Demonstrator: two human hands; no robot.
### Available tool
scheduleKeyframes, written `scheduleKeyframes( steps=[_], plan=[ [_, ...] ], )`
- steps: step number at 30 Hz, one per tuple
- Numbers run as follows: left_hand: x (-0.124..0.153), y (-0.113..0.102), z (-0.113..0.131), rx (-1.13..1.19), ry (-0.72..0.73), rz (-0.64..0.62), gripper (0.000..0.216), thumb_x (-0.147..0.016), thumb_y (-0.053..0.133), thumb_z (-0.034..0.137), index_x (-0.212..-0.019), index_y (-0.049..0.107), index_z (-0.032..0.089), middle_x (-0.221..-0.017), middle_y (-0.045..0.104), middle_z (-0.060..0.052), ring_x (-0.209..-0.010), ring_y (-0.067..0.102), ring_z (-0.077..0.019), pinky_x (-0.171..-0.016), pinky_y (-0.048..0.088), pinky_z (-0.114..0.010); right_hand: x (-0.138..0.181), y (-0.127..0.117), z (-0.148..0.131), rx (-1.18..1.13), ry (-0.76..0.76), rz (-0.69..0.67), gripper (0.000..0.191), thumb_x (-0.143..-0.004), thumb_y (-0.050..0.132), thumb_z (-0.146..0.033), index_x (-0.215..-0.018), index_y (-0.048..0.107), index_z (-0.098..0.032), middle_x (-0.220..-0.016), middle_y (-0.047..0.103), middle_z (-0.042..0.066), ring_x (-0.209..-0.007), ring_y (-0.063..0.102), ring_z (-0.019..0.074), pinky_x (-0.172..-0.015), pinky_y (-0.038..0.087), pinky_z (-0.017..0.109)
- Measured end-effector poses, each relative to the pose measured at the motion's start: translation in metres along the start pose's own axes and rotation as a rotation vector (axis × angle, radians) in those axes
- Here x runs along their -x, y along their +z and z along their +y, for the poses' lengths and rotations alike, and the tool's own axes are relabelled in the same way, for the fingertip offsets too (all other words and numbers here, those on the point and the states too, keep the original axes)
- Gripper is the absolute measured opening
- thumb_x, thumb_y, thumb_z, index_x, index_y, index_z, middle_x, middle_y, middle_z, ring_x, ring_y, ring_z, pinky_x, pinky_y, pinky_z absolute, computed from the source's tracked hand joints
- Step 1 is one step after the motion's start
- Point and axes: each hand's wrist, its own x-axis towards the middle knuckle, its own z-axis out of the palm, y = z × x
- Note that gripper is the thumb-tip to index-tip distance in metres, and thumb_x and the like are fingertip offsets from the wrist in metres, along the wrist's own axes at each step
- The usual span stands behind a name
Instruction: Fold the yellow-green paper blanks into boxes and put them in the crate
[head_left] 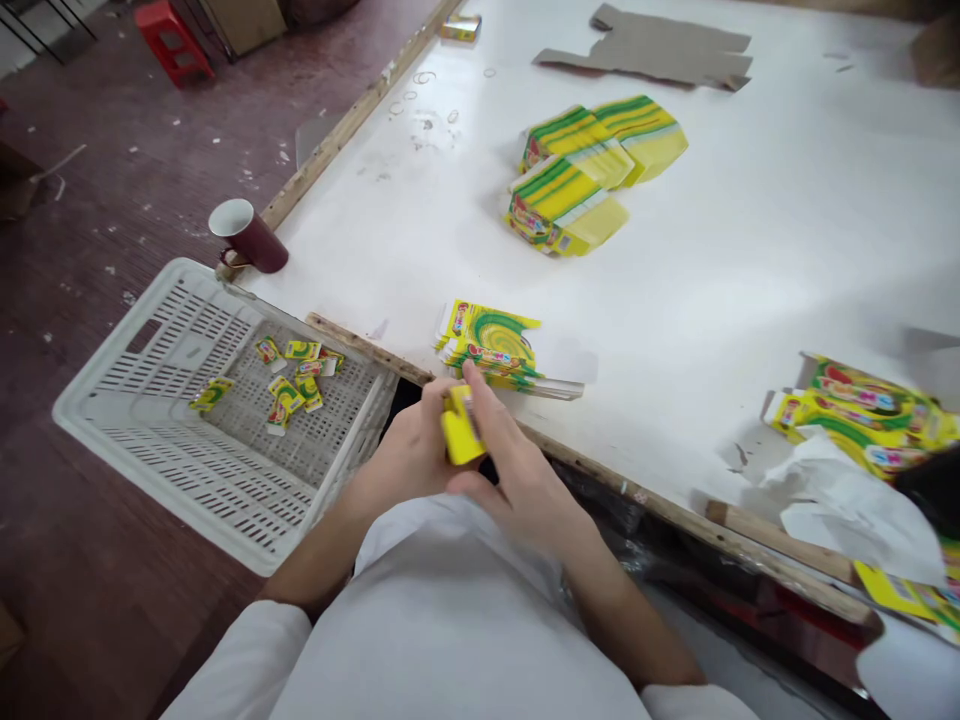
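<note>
A small yellow carton is held between my two hands, in front of my body at the table's near edge. My left hand is closed around its left side. Against its right side lie the fingers of my right hand, with the thumb below. Part of the carton is hidden by the fingers. Just beyond my hands, a stack of flat yellow-green printed cartons lies on the white table. In the white plastic crate to my left are several small folded cartons.
Several bundles of flat cartons lie farther back, near torn grey cardboard. A maroon mug stands at the table's left edge. More printed cartons and crumpled white material are at right. A red stool stands on the floor.
</note>
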Motion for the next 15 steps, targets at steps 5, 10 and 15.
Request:
scheduleKeyframes(
  steps=[5, 10, 15],
  plan=[
    [-0.004, -0.003, -0.001, -0.117, -0.006, 0.12, 0.07, -0.077, 0.075, 0.024, -0.134, 0.035, 0.023, -0.13, 0.049, -0.015, -0.124, 0.053, -0.0294, -0.099, 0.051, -0.044, -0.001, -0.002, -0.001, 0.147, -0.084, 0.177, 0.06, -0.099, 0.044, -0.006, -0.149, 0.046, -0.039, -0.161, 0.037, 0.002, -0.144, 0.045, 0.0201, -0.115, 0.048, 0.038],
    [-0.003, -0.021, 0.005, -0.254, -0.127, 0.032, 0.056, -0.077, 0.074, 0.021, -0.126, 0.05, 0.023, -0.119, 0.063, -0.01, -0.113, 0.06, -0.0284, -0.098, 0.05, -0.044, -0.004, -0.015, 0.006, 0.191, -0.031, 0.245, 0.047, -0.096, 0.059, -0.018, -0.141, 0.058, -0.034, -0.157, 0.043, 0.005, -0.139, 0.051, 0.0261, -0.112, 0.051, 0.045],
    [-0.003, -0.036, 0.007, -0.26, -0.099, 0.01, 0.052, -0.075, 0.079, 0.027, -0.123, 0.058, 0.023, -0.115, 0.07, -0.008, -0.107, 0.065, -0.0267, -0.095, 0.052, -0.04, -0.002, -0.03, 0.007, 0.262, -0.078, 0.061, 0.033, -0.098, 0.058, -0.024, -0.13, 0.067, -0.026, -0.16, 0.038, 0.009, -0.144, 0.045, 0.0265, -0.111, 0.052, 0.042]
  ],
)
